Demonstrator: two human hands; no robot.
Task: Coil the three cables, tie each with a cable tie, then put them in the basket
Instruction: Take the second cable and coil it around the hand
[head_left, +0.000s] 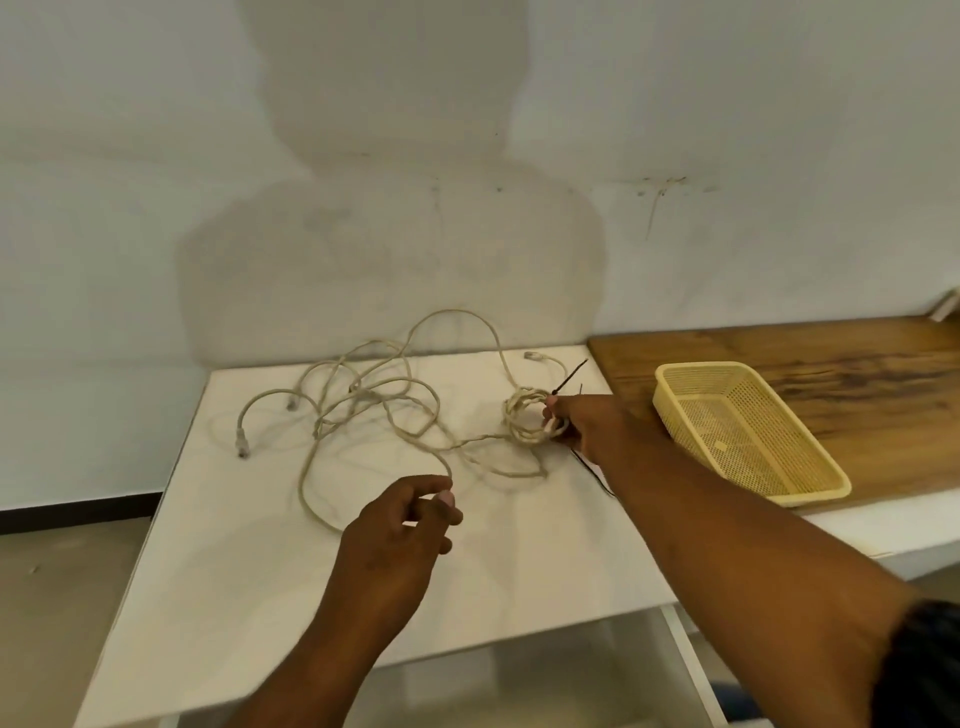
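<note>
right grip (582, 421): clenched on the small cable coil (527, 421) and a black cable tie (569, 375).
left grip (405, 525): pinching the loose strand (445, 464), nearer me.
lie: slack runs left from the coil; basket (701, 366) near on its right.

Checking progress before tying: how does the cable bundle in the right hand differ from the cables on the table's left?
The coiled cable is wound into small, tight loops; the loose cables sprawl in wide, open loops. The coiled cable is gripped by the right hand, a black cable tie sticking out beside it; the loose cables lie spread on the white table. Both are the same beige cord.
</note>
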